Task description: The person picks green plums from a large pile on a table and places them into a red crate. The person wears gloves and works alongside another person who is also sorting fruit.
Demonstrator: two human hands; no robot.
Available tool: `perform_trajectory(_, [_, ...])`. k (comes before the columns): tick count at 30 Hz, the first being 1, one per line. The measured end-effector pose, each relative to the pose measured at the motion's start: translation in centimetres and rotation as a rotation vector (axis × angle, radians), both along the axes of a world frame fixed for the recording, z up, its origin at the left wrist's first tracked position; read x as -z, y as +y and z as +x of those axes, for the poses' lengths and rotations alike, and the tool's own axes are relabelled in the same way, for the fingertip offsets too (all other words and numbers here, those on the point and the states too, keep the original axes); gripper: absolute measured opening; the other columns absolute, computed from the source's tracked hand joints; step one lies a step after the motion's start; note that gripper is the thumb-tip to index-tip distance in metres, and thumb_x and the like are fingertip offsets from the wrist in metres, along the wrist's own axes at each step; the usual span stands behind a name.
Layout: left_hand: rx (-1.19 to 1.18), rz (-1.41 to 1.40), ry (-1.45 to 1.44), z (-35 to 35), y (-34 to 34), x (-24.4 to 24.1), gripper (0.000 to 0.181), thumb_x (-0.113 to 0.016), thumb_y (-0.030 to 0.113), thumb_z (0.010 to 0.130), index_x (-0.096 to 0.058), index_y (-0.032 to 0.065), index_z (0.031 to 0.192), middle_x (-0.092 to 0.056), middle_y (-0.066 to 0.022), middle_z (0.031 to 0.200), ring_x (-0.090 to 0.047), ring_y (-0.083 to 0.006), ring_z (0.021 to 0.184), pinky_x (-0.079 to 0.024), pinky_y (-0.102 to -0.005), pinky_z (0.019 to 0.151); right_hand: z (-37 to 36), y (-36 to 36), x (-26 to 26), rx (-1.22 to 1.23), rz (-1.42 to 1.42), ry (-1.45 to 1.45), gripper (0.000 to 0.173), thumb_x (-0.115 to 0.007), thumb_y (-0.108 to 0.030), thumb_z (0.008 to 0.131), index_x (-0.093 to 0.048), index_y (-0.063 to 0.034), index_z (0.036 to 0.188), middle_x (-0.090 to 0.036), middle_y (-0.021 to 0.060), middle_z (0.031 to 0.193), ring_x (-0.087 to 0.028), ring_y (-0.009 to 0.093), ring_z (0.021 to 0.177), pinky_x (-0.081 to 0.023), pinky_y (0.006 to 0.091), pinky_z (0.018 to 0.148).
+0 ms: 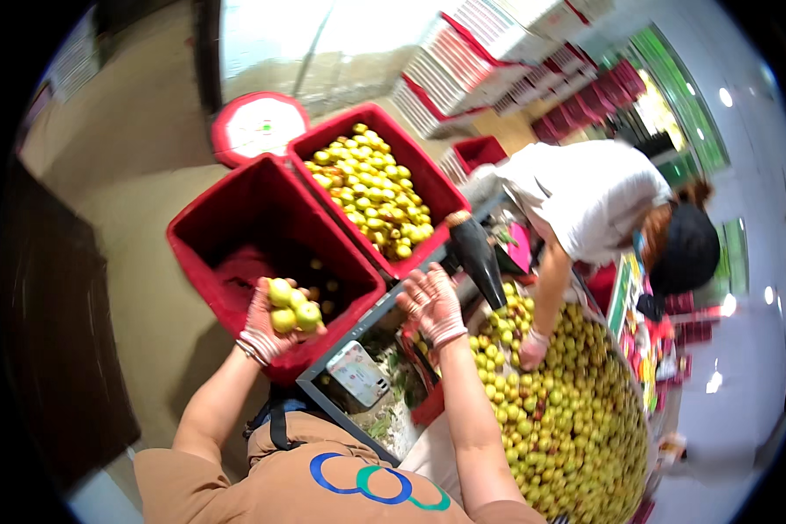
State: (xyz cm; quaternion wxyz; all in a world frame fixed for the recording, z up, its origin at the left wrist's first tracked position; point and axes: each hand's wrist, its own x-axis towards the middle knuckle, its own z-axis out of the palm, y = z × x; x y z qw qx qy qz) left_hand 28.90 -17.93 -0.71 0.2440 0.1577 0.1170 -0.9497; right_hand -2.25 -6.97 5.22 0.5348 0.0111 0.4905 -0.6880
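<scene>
Several green jujube-like fruits (295, 306) rest on the upturned palm of my left hand (270, 327), above the near end of a deep red bin (236, 216) with a few fruits on its dark floor. Palm up and fingers apart, my right hand (433, 304) is empty between that bin and a large heap of green and brownish fruits (563, 406) on the right. Both hands wear pale, fingerless-looking coverings. A second red bin (380, 118), touching the first, holds many yellow-green fruits (370, 190).
A co-worker in a white shirt (583, 196) bends over the heap, one gloved hand (534, 349) in the fruit. A phone (358, 373) lies by the grey metal frame (367, 321). A round red-rimmed stool (262, 124) stands beyond the bins; stacked crates (458, 65) line the back.
</scene>
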Motion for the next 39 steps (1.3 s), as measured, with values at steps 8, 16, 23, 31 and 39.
perform_trajectory(8, [0.304,0.028,-0.611,-1.1,-5.7,14.1,0.06,-0.066,0.071,0.078,-0.06,0.0208,0.111,-0.064,-0.0085,0.115,-0.059,-0.038,0.108,-0.044,-0.0663,0.098,1.4,20.7,0.3,0.235,-0.055,0.017,0.03,-0.061,-0.017,0.097,-0.053,-0.0109,0.125,-0.069,0.0113,0.102,-0.07,0.024,0.087,-0.061,0.0411,0.07])
perform_trajectory(16, [0.512,-0.356,-1.15,-1.5,-7.3,24.0,0.062,-0.064,0.057,0.086,-0.052,0.0244,0.137,-0.047,-0.003,0.141,-0.05,-0.0299,0.121,-0.045,-0.0527,0.098,5.0,36.3,-1.0,0.631,0.14,0.204,0.03,-0.061,-0.014,0.097,-0.054,-0.0074,0.125,-0.067,0.0112,0.101,-0.066,0.024,0.089,-0.06,0.0418,0.071])
perform_trajectory(23, [0.11,-1.309,-0.782,-14.8,2.7,0.0,0.02,-0.069,0.018,0.092,-0.068,0.0124,0.111,-0.065,-0.0012,0.103,-0.061,-0.0156,0.092,-0.051,-0.035,0.085,7.8,43.7,-3.0,0.207,1.237,1.385,0.041,-0.074,-0.025,0.078,-0.065,-0.0149,0.116,-0.063,0.0047,0.117,-0.056,0.031,0.106,-0.049,0.0431,0.095])
perform_trajectory(31, [0.516,-2.848,0.367,-26.6,27.6,-4.2,0.051,-0.07,0.038,0.083,-0.059,0.0233,0.13,-0.05,-0.0075,0.142,-0.039,-0.036,0.136,-0.032,-0.0566,0.11,7.9,43.3,-2.3,0.027,1.337,1.6,0.05,-0.077,-0.033,0.073,-0.064,-0.0217,0.12,-0.058,-0.0025,0.126,-0.049,0.026,0.113,-0.047,0.0408,0.095])
perform_trajectory(39, [0.611,-3.142,-0.024,-34.6,24.3,-2.0,0.039,-0.066,0.039,0.084,-0.062,0.0242,0.12,-0.053,-0.0045,0.137,-0.044,-0.0333,0.13,-0.032,-0.0537,0.108,5.3,43.7,-2.2,0.165,1.227,1.684,0.04,-0.077,-0.024,0.072,-0.065,-0.0185,0.109,-0.06,-0.0002,0.118,-0.052,0.025,0.111,-0.047,0.0411,0.091])
